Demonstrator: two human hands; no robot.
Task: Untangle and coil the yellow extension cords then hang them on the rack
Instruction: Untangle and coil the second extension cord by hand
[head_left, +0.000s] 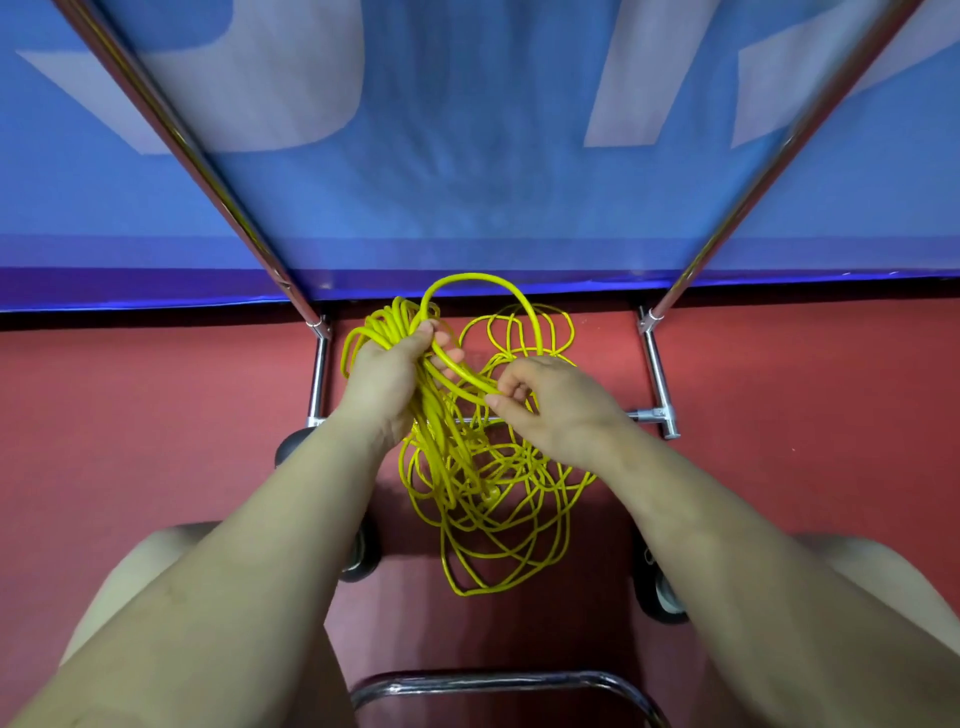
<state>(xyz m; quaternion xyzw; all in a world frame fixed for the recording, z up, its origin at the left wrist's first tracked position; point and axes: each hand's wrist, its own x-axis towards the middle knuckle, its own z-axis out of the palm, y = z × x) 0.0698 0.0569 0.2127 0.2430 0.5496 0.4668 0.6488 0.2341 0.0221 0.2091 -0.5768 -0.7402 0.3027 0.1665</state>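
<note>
Left hand (387, 371): gripping a bundle of gathered loops of the yellow extension cords (467, 467), fingers curling round the strands, the bundle fanning out above the knuckles.
Right hand (550, 400): pinching 1 thick strand between thumb and fingertips, just beside the left hand, the 2 hands not touching.
Arching loop (472, 279): rising from the left hand's bundle, curving over toward the right hand, looking thicker than the rest because it is sitting nearer the camera.
Cord look: bright yellow, glossy, thin and round, lying in many overlapping curves with no tidy coil showing.
Tangle below: hanging from both hands and spreading onto the red floor (156, 415), the lowest loop reaching down between the person's forearms.
Far loops (519, 332): lying on the floor beyond the right hand, close to the blue banner's lower edge.
Rack (657, 374): standing round the cords, 2 chrome uprights slanting up to left and right, a low crossbar running behind the hands, dark caster wheels (662, 592) sitting on the floor.
Blue banner (467, 156): filling the background, carrying large pale letter shapes.
Chrome curved bar (498, 680): showing at the bottom edge, between the forearms.
</note>
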